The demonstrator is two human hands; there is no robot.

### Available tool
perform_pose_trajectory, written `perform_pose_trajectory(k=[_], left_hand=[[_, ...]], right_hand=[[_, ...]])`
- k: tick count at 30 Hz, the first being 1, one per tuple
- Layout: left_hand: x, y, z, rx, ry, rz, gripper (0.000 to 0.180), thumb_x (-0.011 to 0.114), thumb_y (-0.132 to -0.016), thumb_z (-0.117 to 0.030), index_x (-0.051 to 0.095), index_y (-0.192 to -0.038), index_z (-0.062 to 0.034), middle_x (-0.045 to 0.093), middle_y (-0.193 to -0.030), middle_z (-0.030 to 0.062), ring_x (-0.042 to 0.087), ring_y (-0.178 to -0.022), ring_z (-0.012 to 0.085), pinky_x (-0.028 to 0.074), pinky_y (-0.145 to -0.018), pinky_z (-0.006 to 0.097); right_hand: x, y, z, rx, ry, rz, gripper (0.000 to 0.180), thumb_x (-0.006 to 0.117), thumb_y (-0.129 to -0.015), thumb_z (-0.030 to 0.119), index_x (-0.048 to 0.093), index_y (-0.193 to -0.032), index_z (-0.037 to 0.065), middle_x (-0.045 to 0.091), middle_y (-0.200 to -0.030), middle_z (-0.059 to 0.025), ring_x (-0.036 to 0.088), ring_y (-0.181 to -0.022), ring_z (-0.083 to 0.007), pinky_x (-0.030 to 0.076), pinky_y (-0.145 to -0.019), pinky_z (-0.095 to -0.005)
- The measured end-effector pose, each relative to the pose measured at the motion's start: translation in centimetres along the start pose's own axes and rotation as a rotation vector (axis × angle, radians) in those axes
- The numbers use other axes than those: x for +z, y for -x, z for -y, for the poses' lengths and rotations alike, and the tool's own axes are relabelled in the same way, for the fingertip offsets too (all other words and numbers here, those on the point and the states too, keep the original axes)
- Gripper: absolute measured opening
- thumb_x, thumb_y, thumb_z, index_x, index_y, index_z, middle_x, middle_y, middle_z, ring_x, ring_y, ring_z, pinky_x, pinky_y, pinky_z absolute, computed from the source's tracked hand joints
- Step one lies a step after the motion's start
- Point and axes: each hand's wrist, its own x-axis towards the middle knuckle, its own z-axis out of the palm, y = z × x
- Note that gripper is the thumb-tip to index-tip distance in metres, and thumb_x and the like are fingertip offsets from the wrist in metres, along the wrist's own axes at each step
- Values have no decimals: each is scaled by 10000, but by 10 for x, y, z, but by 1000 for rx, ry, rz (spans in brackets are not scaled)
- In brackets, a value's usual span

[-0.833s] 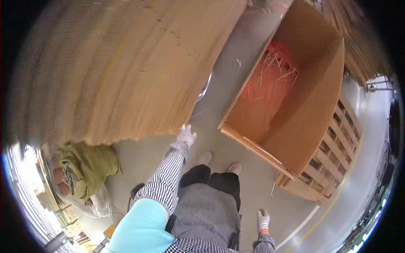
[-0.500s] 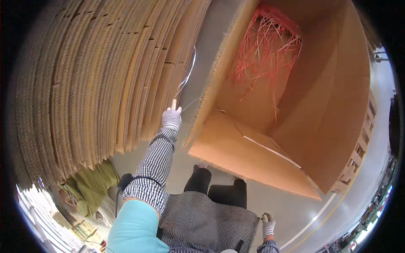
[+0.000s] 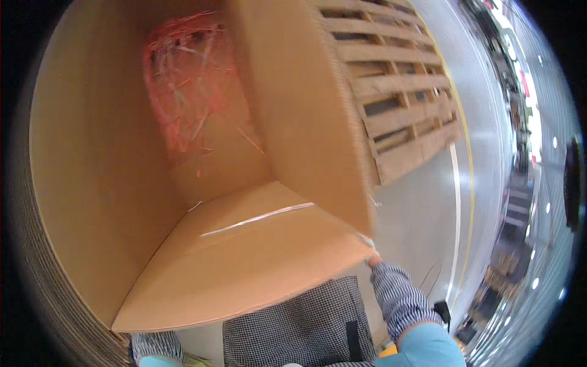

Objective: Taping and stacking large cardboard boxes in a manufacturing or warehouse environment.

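Note:
A large open cardboard box (image 3: 299, 104) fills the left and middle of the view, its open side facing me. Deep inside lies a tangle of red plastic strips (image 3: 189, 79). A thin white strip (image 3: 260, 218) rests on the box's near panel. At the near right corner is my right hand (image 3: 371, 251) in a striped glove, closed on the cardboard edge, its fingers mostly hidden by motion blur and the corner. My left sleeve (image 3: 158, 345) reaches up to the near left corner; the left hand is behind the cardboard there, so its fingers are hidden.
A wooden pallet (image 3: 403, 92) lies on the floor right behind the box. White and yellow floor lines (image 3: 456, 202) run past it. Layered cardboard edges (image 3: 55, 275) curve along the left. My checked apron (image 3: 293, 324) hangs close to the near panel.
My view has swung right, so the box now sits further left and closer. My left hand has left the white strap by the cardboard stack. My right hand has risen to the box's corner.

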Motion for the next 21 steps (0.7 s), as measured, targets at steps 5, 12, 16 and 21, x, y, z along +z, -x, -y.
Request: perform_pose_trajectory(k=[5,12,16,21], left_hand=[[25,153,5,-324,524,395,375,599,-913,-263,554,-1175,2,627,-1015,118,611,-883,251,510,-777,388],[16,224,1,-512,579,551,315,649,-883,-201,569,-1116,-4,625,-962,92,615,-823,229,534,-727,365],[33,212,-11,-507,388,398,221,671,-834,-144,606,-1018,-39,635,-820,90,613,-720,211,514,-666,351],[38,189,-46,-526,279,319,162,690,-739,12,611,-859,-64,614,-729,55,593,-671,166,496,-622,307]], right_hand=[[-14,-98,21,183,312,12,430,626,-864,339,607,-1188,57,617,-1177,-202,585,-1105,-362,482,-930,-422],[-8,-223,27,224,317,-43,591,630,-867,354,466,-1375,100,447,-1425,-136,520,-1237,-306,453,-1010,-407],[-26,-310,26,147,290,-172,624,632,-866,353,435,-1398,94,337,-1508,-121,480,-1277,-309,432,-1041,-411],[-27,-377,-2,160,267,-221,643,629,-872,349,416,-1417,82,193,-1586,-98,375,-1372,-295,385,-1093,-397]])
